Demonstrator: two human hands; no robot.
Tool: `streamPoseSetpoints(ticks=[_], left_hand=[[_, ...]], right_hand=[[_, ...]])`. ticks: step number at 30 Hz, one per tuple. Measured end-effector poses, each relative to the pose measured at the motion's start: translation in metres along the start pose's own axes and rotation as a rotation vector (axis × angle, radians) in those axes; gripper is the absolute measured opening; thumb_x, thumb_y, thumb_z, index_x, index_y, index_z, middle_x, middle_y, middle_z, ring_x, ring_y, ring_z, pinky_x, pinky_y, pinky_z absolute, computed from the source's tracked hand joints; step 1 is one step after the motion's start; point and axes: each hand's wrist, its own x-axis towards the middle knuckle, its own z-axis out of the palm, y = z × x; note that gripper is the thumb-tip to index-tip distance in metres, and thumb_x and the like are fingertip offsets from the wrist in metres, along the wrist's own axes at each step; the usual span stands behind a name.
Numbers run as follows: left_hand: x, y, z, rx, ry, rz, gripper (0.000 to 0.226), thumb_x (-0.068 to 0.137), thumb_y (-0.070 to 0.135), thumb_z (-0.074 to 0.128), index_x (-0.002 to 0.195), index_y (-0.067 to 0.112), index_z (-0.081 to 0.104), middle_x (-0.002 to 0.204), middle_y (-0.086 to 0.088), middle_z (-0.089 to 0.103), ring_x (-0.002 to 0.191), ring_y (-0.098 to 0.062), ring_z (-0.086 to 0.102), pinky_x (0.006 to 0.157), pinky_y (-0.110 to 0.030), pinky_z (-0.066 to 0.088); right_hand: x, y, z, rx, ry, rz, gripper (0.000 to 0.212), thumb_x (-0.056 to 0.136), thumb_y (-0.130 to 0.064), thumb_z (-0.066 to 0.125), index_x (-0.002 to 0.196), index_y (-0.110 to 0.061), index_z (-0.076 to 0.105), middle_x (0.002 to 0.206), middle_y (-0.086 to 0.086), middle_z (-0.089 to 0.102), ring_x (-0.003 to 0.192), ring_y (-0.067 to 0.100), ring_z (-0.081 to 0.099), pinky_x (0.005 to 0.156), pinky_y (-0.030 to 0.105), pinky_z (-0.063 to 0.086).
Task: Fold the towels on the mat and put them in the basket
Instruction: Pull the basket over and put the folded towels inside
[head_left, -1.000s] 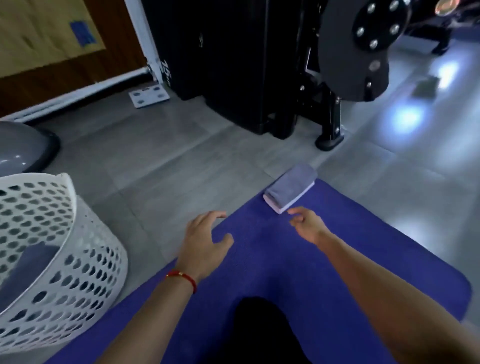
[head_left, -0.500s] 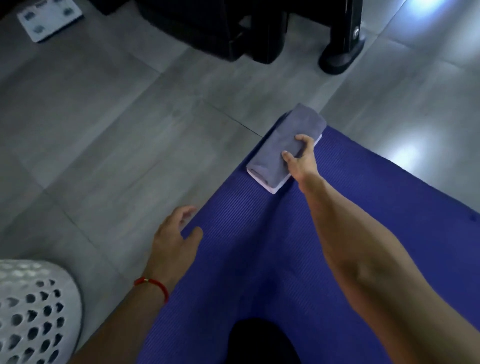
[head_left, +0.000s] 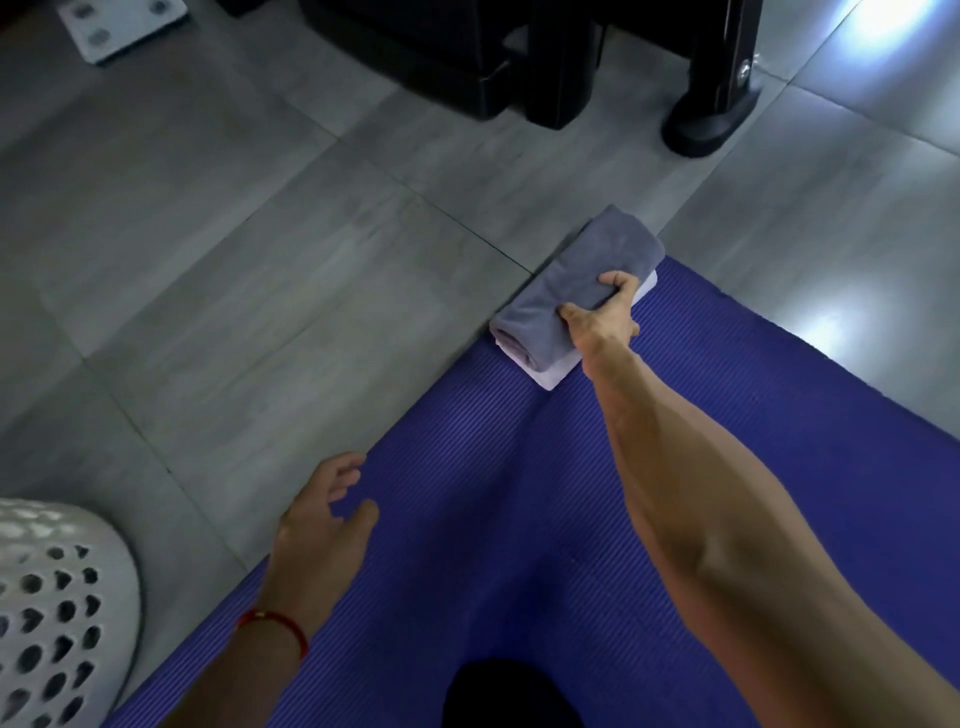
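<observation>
A folded grey towel (head_left: 571, 291) lies on top of a folded white towel (head_left: 558, 376) at the far corner of the blue mat (head_left: 519, 545). My right hand (head_left: 602, 317) reaches out and grips the grey towel, fingers curled over its near edge. My left hand (head_left: 324, 525) hovers at the mat's left edge with relaxed, spread fingers and holds nothing. The white perforated basket (head_left: 57, 613) stands at the bottom left on the floor; its inside is out of view.
Grey floor tiles (head_left: 234, 260) surround the mat. Black gym machine feet (head_left: 711, 119) and a black base (head_left: 467, 67) stand beyond the towels. A white scale (head_left: 122, 26) lies at the top left. A dark shape (head_left: 504, 696) sits at the bottom centre.
My right hand went from hovering short of the towels to closing its fingers round the grey towel. The view tilted down and forward; the basket slid to the lower left.
</observation>
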Motion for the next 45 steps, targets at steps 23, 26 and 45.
streamPoseSetpoints(ticks=[23, 26, 45], left_hand=[[-0.274, -0.158, -0.206, -0.177, 0.561, 0.09, 0.056, 0.086, -0.003, 0.064, 0.121, 0.041, 0.058, 0.118, 0.018, 0.065, 0.112, 0.001, 0.059, 0.093, -0.028, 0.051], [-0.31, -0.183, -0.258, -0.161, 0.729, 0.172, 0.049, 0.087, -0.003, 0.063, 0.122, 0.031, 0.061, 0.119, 0.015, 0.065, 0.107, 0.001, 0.059, 0.089, -0.026, 0.053], [-0.175, -0.3, -0.422, 0.154, 0.904, -0.159, 0.033, 0.086, 0.021, 0.059, 0.118, 0.024, 0.068, 0.133, -0.003, 0.061, 0.131, -0.034, 0.047, 0.111, -0.053, 0.041]], right_hand=[[-0.469, -0.05, -0.001, 0.15, -0.957, -0.307, 0.05, 0.091, 0.008, 0.066, 0.12, -0.029, 0.049, 0.102, 0.001, 0.075, 0.084, 0.017, 0.072, 0.059, 0.032, 0.059], [-0.562, -0.083, 0.027, 0.194, -1.109, -0.423, 0.05, 0.091, 0.007, 0.067, 0.12, -0.03, 0.049, 0.101, -0.003, 0.075, 0.085, 0.014, 0.071, 0.066, 0.035, 0.06], [-0.637, 0.062, 0.411, -0.21, -0.894, 0.053, 0.035, 0.089, 0.002, 0.062, 0.109, -0.026, 0.054, 0.102, 0.007, 0.062, 0.086, 0.027, 0.06, 0.065, 0.037, 0.052]])
